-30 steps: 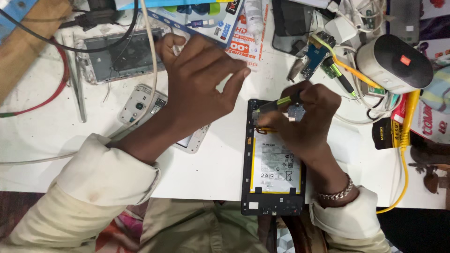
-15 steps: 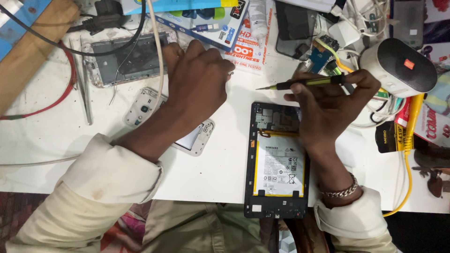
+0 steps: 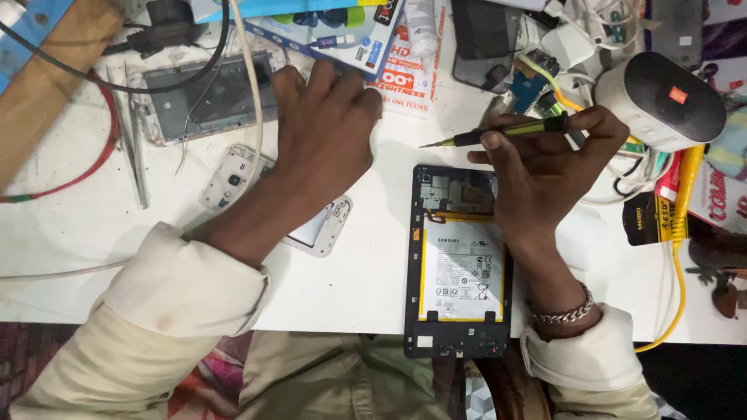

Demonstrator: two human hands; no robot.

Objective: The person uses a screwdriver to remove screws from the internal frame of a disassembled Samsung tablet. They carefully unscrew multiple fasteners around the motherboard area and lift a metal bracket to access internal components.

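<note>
An opened tablet (image 3: 457, 264) lies back-side up on the white table (image 3: 366, 280), its white battery and circuit board exposed. My right hand (image 3: 545, 167) hovers over its top right corner and holds a green-handled screwdriver (image 3: 498, 134) level, tip pointing left, above the tablet. My left hand (image 3: 323, 128) lies palm down on the table further left, fingers reaching toward a grey phone frame (image 3: 206, 97). Under its wrist sits a white phone back cover (image 3: 315, 229).
Metal tweezers (image 3: 138, 167) lie at the left beside a red cable (image 3: 85, 167). A wooden block (image 3: 35, 93) is at the far left. Printed boxes (image 3: 342, 31), a dark phone (image 3: 486, 39), a white cylindrical speaker (image 3: 661, 101) and a yellow cable (image 3: 681, 257) crowd the back and right.
My right hand lifted the screwdriver off the tablet's top and turned it level, tip to the left. My left hand slid further back toward the grey frame.
</note>
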